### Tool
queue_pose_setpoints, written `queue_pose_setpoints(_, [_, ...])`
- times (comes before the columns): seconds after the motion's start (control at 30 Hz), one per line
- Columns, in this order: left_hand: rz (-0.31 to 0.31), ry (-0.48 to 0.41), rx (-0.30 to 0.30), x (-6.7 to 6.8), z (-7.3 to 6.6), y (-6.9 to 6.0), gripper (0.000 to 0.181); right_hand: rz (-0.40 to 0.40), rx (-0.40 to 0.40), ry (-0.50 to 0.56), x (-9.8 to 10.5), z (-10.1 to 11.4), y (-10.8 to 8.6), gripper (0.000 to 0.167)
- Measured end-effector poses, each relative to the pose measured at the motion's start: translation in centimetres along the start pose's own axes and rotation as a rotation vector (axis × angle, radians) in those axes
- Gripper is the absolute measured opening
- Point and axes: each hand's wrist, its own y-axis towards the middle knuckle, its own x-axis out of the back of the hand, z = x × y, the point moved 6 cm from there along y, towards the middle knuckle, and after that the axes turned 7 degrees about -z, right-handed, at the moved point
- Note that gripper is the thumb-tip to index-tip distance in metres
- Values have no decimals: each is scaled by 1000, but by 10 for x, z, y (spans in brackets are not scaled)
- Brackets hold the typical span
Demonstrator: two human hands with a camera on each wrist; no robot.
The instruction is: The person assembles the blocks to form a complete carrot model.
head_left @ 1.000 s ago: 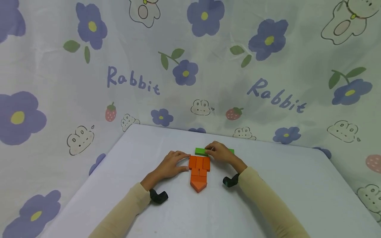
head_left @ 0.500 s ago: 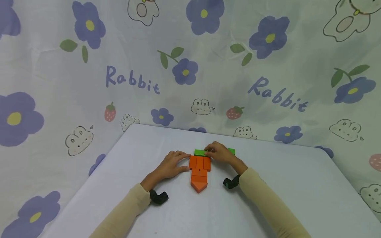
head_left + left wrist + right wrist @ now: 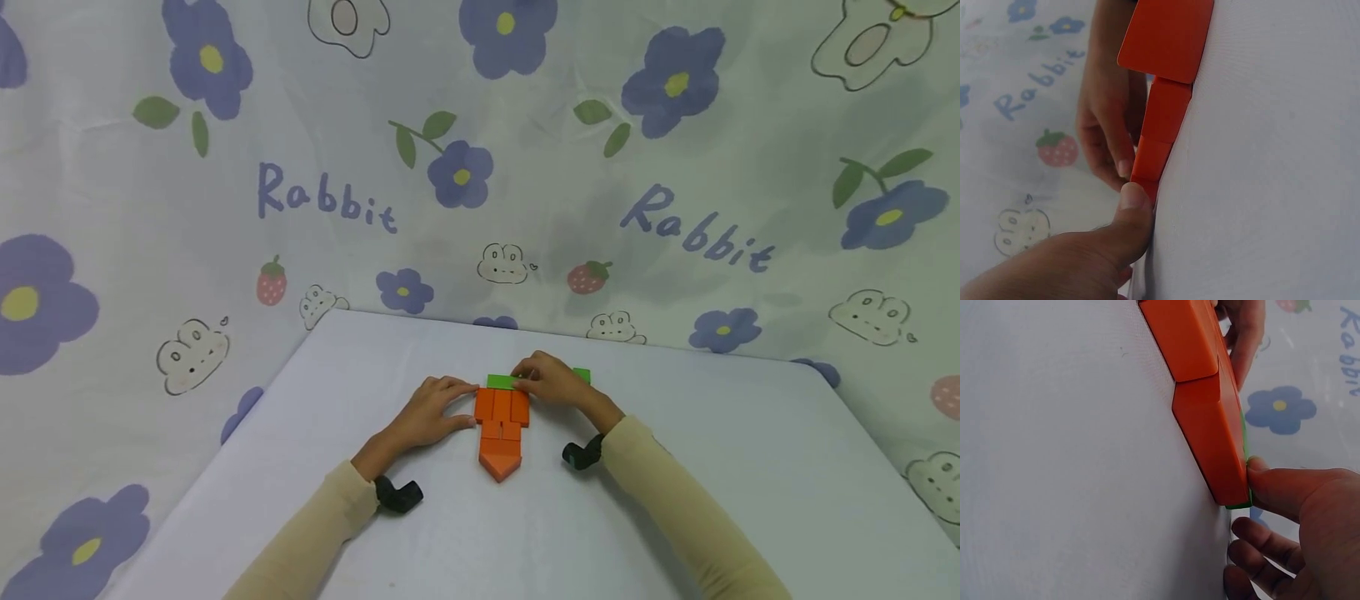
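Flat orange blocks (image 3: 501, 406) lie joined in a column on the white table, with a pointed orange block (image 3: 500, 466) at the near end. Against their far edge lies a long green block (image 3: 500, 382), which my right hand (image 3: 553, 379) pinches between thumb and fingers. In the right wrist view, the green block (image 3: 1239, 505) shows only as a thin strip behind an orange block (image 3: 1210, 437). My left hand (image 3: 429, 410) rests at the column's left side, thumb and fingertips spread along the widest blocks. Its thumb (image 3: 1133, 215) touches the orange edge in the left wrist view.
Another piece of green (image 3: 582, 375) shows beyond my right hand; whether it is a separate block is hidden. Black wrist camera mounts (image 3: 400, 496) hang under both wrists. A patterned cloth (image 3: 502, 208) hangs behind the table's far edge.
The green block has slid slightly left and nearer, closing the gap to the orange blocks. My left hand stays at their side. The head view has shifted slightly.
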Motion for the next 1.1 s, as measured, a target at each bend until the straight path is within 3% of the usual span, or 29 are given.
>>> queue_pose_setpoints(0.37, [6,3,2,0,2,-1,61,-3,52,16,0,2,-1,24])
queue_pose_setpoints(0.67, [7,19,-11,0,-3,3,61,-3,13,3,6,2,-3,29])
queue_pose_setpoints(0.87, [-5,31,-4,1,-1,3,60,-123,36,17,26,9,-13,34])
queue_pose_setpoints(1.1, [-15,7,-7,2,1,-2,60,-255,6,41,60,3,-45,28])
